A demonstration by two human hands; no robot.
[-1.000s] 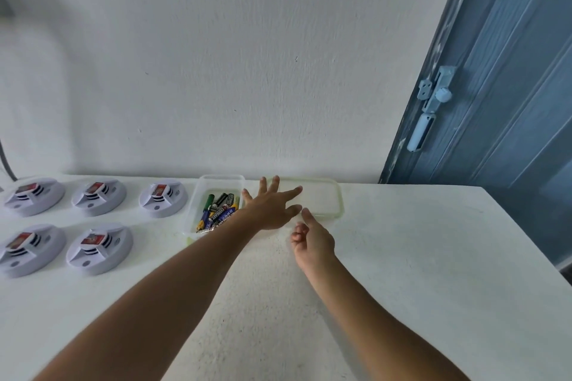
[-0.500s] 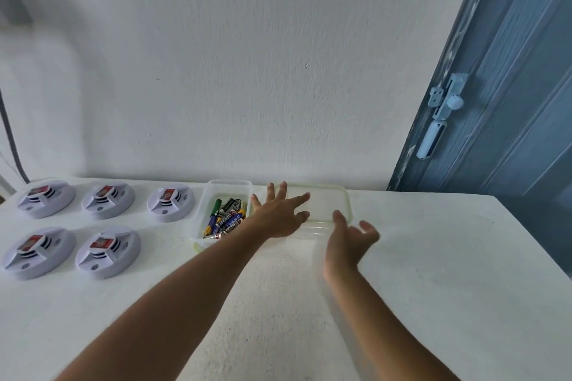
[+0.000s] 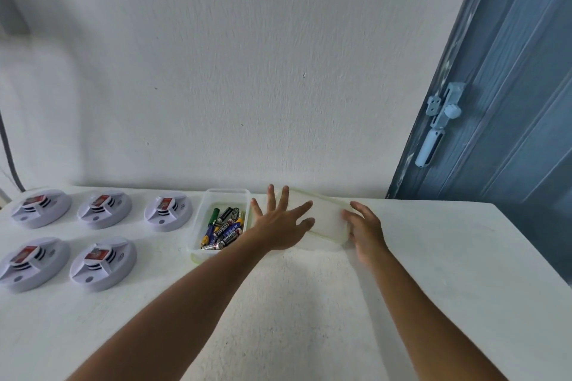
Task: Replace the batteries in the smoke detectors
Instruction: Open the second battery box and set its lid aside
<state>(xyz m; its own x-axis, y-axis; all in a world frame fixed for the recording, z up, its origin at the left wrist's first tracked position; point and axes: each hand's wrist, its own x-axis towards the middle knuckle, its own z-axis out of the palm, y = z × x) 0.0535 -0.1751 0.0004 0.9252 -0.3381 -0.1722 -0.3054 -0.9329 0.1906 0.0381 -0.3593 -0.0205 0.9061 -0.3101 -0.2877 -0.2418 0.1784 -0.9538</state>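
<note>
reaching across the white table (image 3: 433,272), the person has both hands on a translucent lid (image 3: 325,219) that lies just right of centre in the frame, close to the wall. the left hand (image 3: 280,226) is spread flat, fingers straight and splayed, pressing on the lid's left part and gripping nothing. the right hand (image 3: 366,230) is at the lid's right edge with fingers bent loosely against the rim; whether they have truly pinched it cannot be told from this view. just left of the lid, touching or nearly touching it, stands an open clear container (image 3: 198,235) with a heap of loose batteries (image 3: 224,229) inside, mixed in colour and lying at odd angles. five smoke detectors (image 3: 105,263) sit at the left of the frame in two rows, three behind and two in front, each round, pale and low, with a red-labelled block on top. by the look of them the detectors are light, rigid plastic shells, slick on the domed face, so the surest hold is probably round the outer rim with one hand while the other works the battery bay; the cover catches are likely brittle if forced. the batteries are small, smooth and apt to roll, best pinched singly by the barrel. a blue door (image 3: 510,102) with a bolt fills the upper right.
</note>
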